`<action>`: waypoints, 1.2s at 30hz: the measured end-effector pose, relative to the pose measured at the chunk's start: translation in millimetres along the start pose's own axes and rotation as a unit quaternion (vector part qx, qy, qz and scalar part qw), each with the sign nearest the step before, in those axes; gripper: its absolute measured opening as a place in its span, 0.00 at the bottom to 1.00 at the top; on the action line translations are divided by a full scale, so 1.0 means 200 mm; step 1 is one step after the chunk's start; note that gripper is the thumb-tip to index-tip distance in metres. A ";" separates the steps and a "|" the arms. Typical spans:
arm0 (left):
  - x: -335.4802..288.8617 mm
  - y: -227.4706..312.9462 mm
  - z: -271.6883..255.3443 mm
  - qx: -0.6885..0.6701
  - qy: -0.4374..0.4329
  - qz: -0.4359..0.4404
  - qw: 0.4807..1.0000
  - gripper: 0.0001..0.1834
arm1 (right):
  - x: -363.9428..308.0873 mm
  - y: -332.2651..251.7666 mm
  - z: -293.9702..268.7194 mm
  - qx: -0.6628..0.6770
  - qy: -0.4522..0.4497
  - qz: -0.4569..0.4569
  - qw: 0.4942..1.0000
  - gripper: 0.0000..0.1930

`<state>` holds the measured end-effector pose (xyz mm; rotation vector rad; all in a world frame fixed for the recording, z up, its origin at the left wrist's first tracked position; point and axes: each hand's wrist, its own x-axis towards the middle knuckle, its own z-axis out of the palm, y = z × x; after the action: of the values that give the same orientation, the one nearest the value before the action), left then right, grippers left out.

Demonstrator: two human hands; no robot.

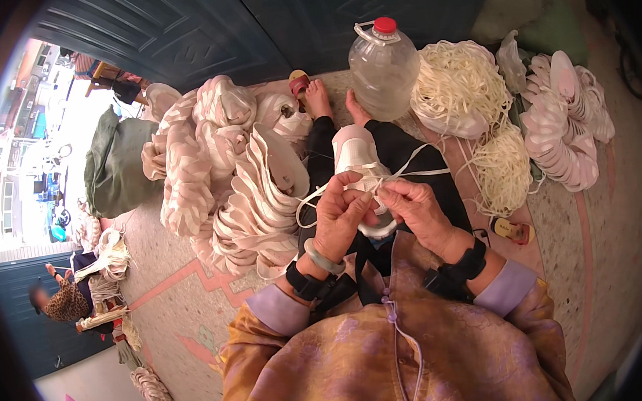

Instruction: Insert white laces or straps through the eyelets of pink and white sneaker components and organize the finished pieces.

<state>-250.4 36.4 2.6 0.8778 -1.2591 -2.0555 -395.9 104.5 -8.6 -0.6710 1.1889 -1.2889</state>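
A pale shoe upper [354, 148] lies across my lap, between my black-trousered legs, its toe pointing away from me. White flat shoelace [423, 171] runs through its front, with one loose end stretching right and a loop hanging left. My left hand [339, 212] is closed at the lacing, thumb and fingers pinching the lace. Close beside it, my right hand [419, 211] also pinches the lace near the upper's throat. The fingertips almost meet, and they partly cover the eyelets. Below the hands, the upper's rounded heel edge [379, 231] shows.
Strung bundles of pale uppers [243, 183] heap at my left; another bundle [566, 127] lies far right. Loose laces [461, 85] pile at my right. A clear red-capped jug [383, 75] stands ahead by blue doors. A green sack [120, 165] and another person [68, 300] are left.
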 end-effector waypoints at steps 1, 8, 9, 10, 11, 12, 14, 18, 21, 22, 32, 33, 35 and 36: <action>0.00 -0.01 0.00 0.000 -0.001 -0.001 1.000 0.15 | 0.00 0.01 0.01 0.007 -0.003 -0.004 1.000 0.13; 0.01 -0.02 0.02 0.011 -0.013 -0.021 1.000 0.18 | -0.02 0.01 0.02 0.087 0.010 0.033 0.996 0.13; 0.00 -0.02 0.03 0.013 -0.008 -0.026 1.000 0.19 | -0.03 0.02 0.02 0.087 0.011 0.034 0.996 0.13; 0.00 -0.02 0.03 0.013 -0.009 -0.028 0.999 0.19 | -0.03 0.02 0.02 0.088 0.012 0.029 0.996 0.13; 0.00 -0.02 0.03 0.013 -0.006 -0.031 0.999 0.19 | -0.03 0.02 0.03 0.088 0.013 0.025 0.996 0.12; 0.00 -0.02 0.03 0.014 -0.003 -0.034 0.999 0.19 | -0.03 0.03 0.03 0.089 0.014 0.026 0.996 0.12; 0.00 -0.01 0.03 0.017 -0.005 -0.036 0.999 0.20 | -0.02 0.04 0.04 0.095 0.019 0.025 0.995 0.12; 0.00 -0.02 0.03 0.006 0.015 -0.045 0.999 0.18 | -0.02 0.05 0.04 0.089 0.030 0.021 0.995 0.11; 0.00 -0.04 -0.01 0.100 0.001 -0.091 0.991 0.18 | -0.02 0.05 0.04 0.012 0.058 -0.028 0.998 0.09; 0.01 -0.06 -0.02 0.099 0.005 -0.090 0.991 0.18 | -0.02 0.05 0.02 -0.054 0.057 -0.057 0.995 0.08; 0.02 -0.12 0.04 0.258 -0.137 0.178 0.940 0.33 | -0.10 -0.18 0.01 -0.278 0.050 -0.275 0.919 0.04; 0.00 -0.10 0.06 0.254 -0.155 0.122 0.947 0.27 | -0.11 -0.20 -0.04 -0.187 0.064 -0.253 0.947 0.04; -0.03 -0.10 0.03 0.283 -0.192 0.128 0.931 0.25 | -0.10 -0.27 -0.11 0.027 0.110 -0.170 0.979 0.06; -0.03 -0.10 0.02 0.314 -0.232 0.135 0.911 0.22 | -0.11 -0.34 -0.14 0.146 0.144 -0.110 0.972 0.07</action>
<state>-252.5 51.1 -12.7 0.4216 -2.2412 -1.6937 -442.1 117.2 50.4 -0.4152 1.1436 -1.7554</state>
